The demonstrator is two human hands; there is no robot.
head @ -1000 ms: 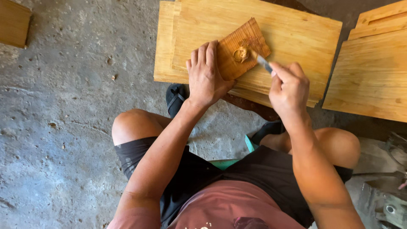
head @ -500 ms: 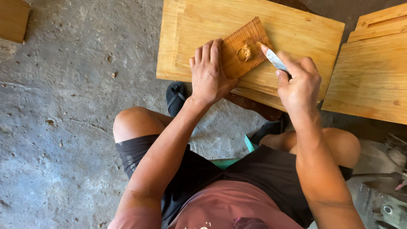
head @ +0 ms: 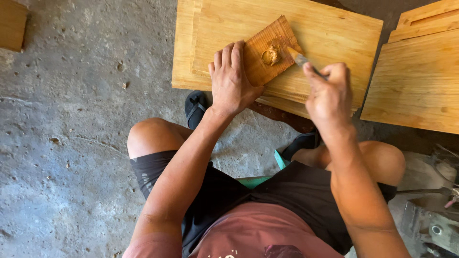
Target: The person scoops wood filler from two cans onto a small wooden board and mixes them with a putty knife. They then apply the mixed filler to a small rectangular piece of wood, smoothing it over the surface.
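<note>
Head view: left hand [head: 233, 81] pressed flat, fingers spread, on a small wooden block [head: 268, 51] lying atop stacked wooden boards [head: 334, 38] on the concrete floor [head: 71, 119]. Right hand [head: 329, 93] clenched around a putty knife [head: 300, 59], blade tip just beside a dab of brown filler [head: 271, 56] on the block.

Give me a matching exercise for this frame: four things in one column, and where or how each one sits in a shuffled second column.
1 left hand
2 right hand
3 blob of brown paste
4 large wooden boards

a lies on the small wood block
b grips a putty knife
c rest flat on the concrete floor
d presses the small block down

Pairs: 1-d, 2-b, 3-a, 4-c
</note>
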